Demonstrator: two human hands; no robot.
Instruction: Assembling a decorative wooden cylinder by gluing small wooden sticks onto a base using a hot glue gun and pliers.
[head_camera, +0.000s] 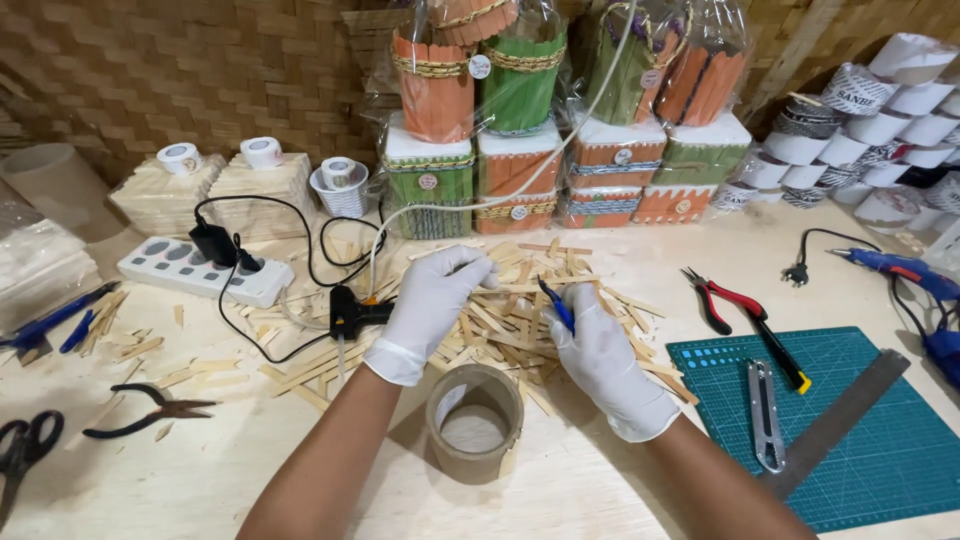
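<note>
broadly, reading from the left edge of the frame: black scissors (25, 447) and dark pliers (145, 410) lie at lower left, a blue-handled tool (55, 317) above them, and a white power strip (205, 270) sits left of centre with a black plug in it. just right of that, a black glue gun (352, 313) rests on the table (580, 490), its nozzle beside the left hand (430, 310). this gloved hand, curled with fingertips pinched, appears to grip a thin wooden stick (525, 288) lifted from the stick pile (510, 335) at centre frame. below the pile, between both forearms, stands an open cardboard ring (473, 422), upright. the right hand (605, 365), also gloved, is closed around small blue-handled pliers (557, 305), whose tip meets the stick; whether the tip has closed on it cannot be told. judged from this, the stick is being trimmed: hold it steady near the cut, keep fingertips clear of the tip, and cut square so lengths match. right of centre lie red-handled pliers (725, 300), then a green cutting mat (850, 440) with a metal cutter (765, 415) and steel ruler (835, 425). finished, wrapped stick boxes (520, 130) line the upper centre.
</note>
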